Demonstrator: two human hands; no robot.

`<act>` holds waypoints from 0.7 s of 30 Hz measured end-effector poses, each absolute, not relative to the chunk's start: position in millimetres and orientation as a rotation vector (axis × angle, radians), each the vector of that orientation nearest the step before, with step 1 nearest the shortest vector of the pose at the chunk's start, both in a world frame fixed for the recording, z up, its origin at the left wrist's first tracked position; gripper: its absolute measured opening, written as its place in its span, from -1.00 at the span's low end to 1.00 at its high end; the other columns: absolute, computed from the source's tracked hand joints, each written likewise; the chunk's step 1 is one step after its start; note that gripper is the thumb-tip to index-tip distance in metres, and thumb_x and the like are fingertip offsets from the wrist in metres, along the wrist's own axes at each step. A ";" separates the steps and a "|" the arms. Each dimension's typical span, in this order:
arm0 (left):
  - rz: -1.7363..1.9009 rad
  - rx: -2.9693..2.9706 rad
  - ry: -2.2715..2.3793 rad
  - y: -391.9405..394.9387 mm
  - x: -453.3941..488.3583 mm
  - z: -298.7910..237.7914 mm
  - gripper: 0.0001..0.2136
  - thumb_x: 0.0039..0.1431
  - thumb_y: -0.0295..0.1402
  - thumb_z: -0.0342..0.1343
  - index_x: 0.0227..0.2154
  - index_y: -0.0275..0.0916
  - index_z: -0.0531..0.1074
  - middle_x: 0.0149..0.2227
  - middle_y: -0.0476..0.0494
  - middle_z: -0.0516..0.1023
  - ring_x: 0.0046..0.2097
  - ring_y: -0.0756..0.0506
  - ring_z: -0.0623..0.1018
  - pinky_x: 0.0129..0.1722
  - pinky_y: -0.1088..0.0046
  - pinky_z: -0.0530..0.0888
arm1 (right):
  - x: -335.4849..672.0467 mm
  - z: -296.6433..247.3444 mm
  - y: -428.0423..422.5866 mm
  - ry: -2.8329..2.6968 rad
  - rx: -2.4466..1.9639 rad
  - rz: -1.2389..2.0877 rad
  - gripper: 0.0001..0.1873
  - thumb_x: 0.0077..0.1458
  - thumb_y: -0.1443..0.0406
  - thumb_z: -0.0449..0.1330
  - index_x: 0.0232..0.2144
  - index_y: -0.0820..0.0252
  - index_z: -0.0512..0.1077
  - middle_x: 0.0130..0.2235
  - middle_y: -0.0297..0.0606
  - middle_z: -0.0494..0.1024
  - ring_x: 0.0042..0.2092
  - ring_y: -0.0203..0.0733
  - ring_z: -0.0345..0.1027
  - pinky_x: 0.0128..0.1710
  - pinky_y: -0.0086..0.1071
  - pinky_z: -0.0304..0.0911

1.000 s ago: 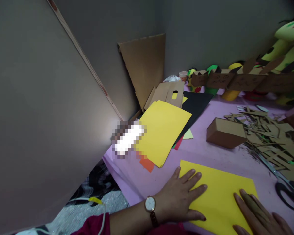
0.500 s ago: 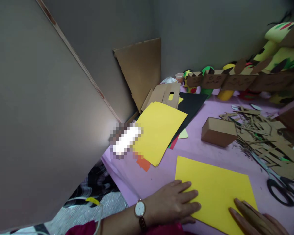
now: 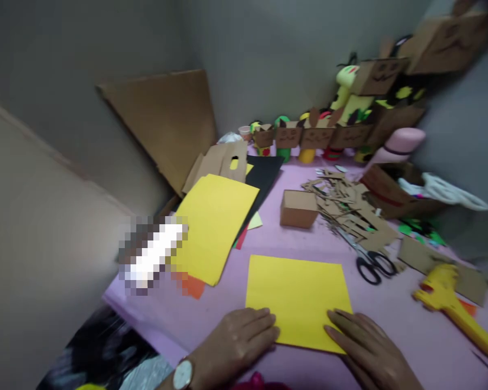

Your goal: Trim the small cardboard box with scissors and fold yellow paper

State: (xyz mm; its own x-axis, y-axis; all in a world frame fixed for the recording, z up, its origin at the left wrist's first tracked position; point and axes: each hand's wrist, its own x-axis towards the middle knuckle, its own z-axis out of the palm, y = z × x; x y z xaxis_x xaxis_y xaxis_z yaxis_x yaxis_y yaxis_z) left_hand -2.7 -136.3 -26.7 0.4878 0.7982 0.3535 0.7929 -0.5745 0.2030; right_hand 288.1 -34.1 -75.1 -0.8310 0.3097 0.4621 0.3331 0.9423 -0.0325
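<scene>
A yellow sheet lies flat in front of me on the pink-covered table. My left hand, below a watch, rests at the sheet's lower left corner with its fingers stretched out flat. At the lower right edge, the fingers of my right hand lie extended on the paper. Neither hand is wrapped round anything. Beyond the sheet stands a small brown cardboard box. To the left is more yellow paper, lying over black sheets.
Scissors and cardboard scraps lie right of the box. A yellow glue gun is at the far right, near an open box and pink bottle. Cardboard animal figures line the back. A cardboard panel leans left.
My view has swung right, bringing the glue gun, open box and bottle into sight. The left hand's spread fingers have come closer together near the sheet's corner. Both hands stay on the sheet.
</scene>
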 end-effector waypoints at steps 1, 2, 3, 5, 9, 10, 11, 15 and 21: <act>0.681 2.721 1.428 -135.4 -4.9 -25.5 -0.78 0.30 -0.44 -0.12 -0.12 -0.27 0.41 -0.17 -0.13 0.63 -0.08 -0.08 0.58 -0.12 0.42 0.53 | 286.2 -71.1 -35.6 -2.626 -0.481 -0.058 -0.70 0.17 0.31 0.07 -0.06 0.10 0.46 -0.05 -0.17 0.56 -0.03 -0.15 0.44 -0.06 -0.31 0.30; 0.706 2.734 1.412 -134.4 -6.8 -24.9 -0.76 0.31 -0.46 -0.15 -0.12 -0.29 0.40 -0.18 -0.13 0.64 -0.09 -0.08 0.58 -0.13 0.42 0.54 | 284.9 -68.7 -36.9 -2.625 -0.492 -0.038 -0.70 0.17 0.31 0.07 -0.06 0.12 0.46 -0.05 -0.16 0.56 -0.02 -0.13 0.43 -0.06 -0.29 0.30; 0.723 2.750 1.395 -133.6 -8.4 -24.8 -0.75 0.31 -0.48 -0.17 -0.12 -0.32 0.40 -0.18 -0.14 0.64 -0.09 -0.08 0.58 -0.14 0.43 0.55 | 284.2 -67.8 -38.0 -2.637 -0.508 -0.008 -0.69 0.17 0.32 0.08 -0.05 0.12 0.45 -0.04 -0.15 0.55 0.00 -0.12 0.42 -0.05 -0.27 0.30; 0.723 2.779 1.355 -133.0 -10.2 -26.3 -0.74 0.31 -0.50 -0.19 -0.10 -0.34 0.39 -0.18 -0.14 0.64 -0.08 -0.06 0.58 -0.15 0.45 0.56 | 284.4 -68.5 -39.8 -2.658 -0.536 0.056 -0.68 0.16 0.33 0.09 -0.03 0.12 0.43 -0.01 -0.15 0.53 0.03 -0.11 0.39 -0.02 -0.24 0.29; 0.727 2.777 1.414 -134.0 -16.8 -33.4 -0.76 0.28 -0.37 -0.06 -0.07 -0.29 0.39 -0.14 -0.18 0.62 -0.06 -0.07 0.57 -0.14 0.43 0.56 | 286.1 -71.3 -40.3 -2.673 -0.571 0.129 -0.65 0.14 0.35 0.11 0.00 0.13 0.40 0.02 -0.16 0.51 0.05 -0.12 0.37 0.00 -0.25 0.28; 0.757 2.762 1.488 -133.9 -21.6 -34.9 -0.75 0.26 -0.35 -0.03 -0.05 -0.29 0.39 -0.12 -0.21 0.61 -0.04 -0.09 0.56 -0.13 0.40 0.56 | 286.1 -71.7 -39.7 -2.669 -0.568 0.133 -0.65 0.14 0.35 0.11 0.00 0.15 0.40 0.01 -0.16 0.52 0.05 -0.12 0.37 -0.01 -0.26 0.29; 0.795 2.730 1.602 -133.6 -28.5 -35.6 -0.73 0.25 -0.35 -0.02 -0.03 -0.28 0.38 -0.09 -0.24 0.59 -0.01 -0.11 0.54 -0.11 0.36 0.55 | 286.0 -71.9 -38.9 -2.659 -0.560 0.130 -0.65 0.14 0.34 0.11 0.00 0.16 0.40 0.00 -0.16 0.52 0.04 -0.13 0.38 -0.01 -0.26 0.30; 0.934 2.319 2.374 -133.4 -77.5 -28.7 -0.70 0.20 -0.38 -0.01 -0.01 -0.25 0.35 -0.01 -0.32 0.50 0.04 -0.22 0.48 -0.03 0.14 0.48 | 285.1 -73.1 -35.7 -2.589 -0.515 0.082 -0.68 0.15 0.30 0.10 -0.04 0.17 0.44 -0.06 -0.15 0.57 -0.04 -0.13 0.45 -0.08 -0.31 0.34; 0.501 1.815 2.873 -141.3 -166.6 -18.0 -0.47 0.15 -0.08 -0.11 0.03 -0.41 0.24 0.03 -0.49 0.42 0.12 -0.39 0.36 0.02 -0.03 0.36 | 286.0 -73.7 -33.7 -2.565 -0.519 0.158 -0.66 0.15 0.26 0.11 -0.02 0.08 0.44 -0.07 -0.19 0.57 -0.07 -0.14 0.47 -0.09 -0.36 0.36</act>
State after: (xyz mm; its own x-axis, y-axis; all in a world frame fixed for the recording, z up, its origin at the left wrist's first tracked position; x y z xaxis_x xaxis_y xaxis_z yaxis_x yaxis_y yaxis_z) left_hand -166.6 -141.3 -18.0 -0.4110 0.8227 0.3928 0.9071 0.4122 0.0857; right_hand 286.0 -33.7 -73.7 -0.7945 0.3916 0.4641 0.3315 0.9201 -0.2088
